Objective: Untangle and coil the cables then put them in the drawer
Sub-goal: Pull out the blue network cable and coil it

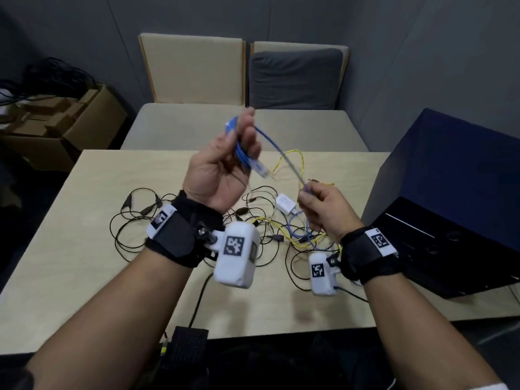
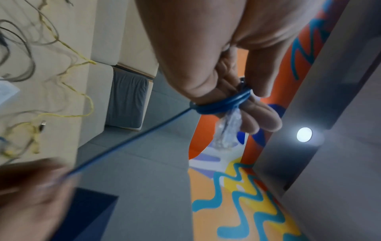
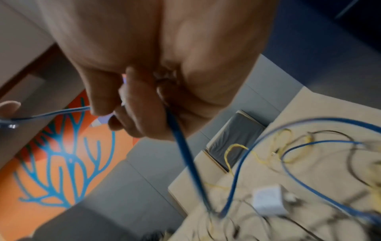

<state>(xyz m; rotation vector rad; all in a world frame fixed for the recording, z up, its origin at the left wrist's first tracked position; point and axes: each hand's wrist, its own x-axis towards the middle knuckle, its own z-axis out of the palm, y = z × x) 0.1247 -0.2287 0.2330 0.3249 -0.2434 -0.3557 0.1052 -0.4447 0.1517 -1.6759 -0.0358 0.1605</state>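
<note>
My left hand (image 1: 225, 161) is raised above the table, fingers curled round a few turns of a blue network cable (image 1: 239, 149). Its clear plug (image 1: 260, 169) sticks out below the fingers. In the left wrist view the blue loops (image 2: 222, 103) wrap round the fingers, with the clear plug (image 2: 225, 130) hanging past them. From there the cable runs taut to my right hand (image 1: 320, 205), which pinches it between thumb and fingers. In the right wrist view the blue cable (image 3: 183, 153) passes through the closed right hand (image 3: 136, 104) and drops to the tangle on the table.
Black, yellow and blue cables (image 1: 197, 220) lie tangled on the beige table (image 1: 70, 263), with a white charger (image 1: 285, 204) among them. A dark blue drawer cabinet (image 1: 450, 198) stands at the right edge. Two chairs (image 1: 197, 68) are behind the table, cardboard boxes (image 1: 56, 122) at left.
</note>
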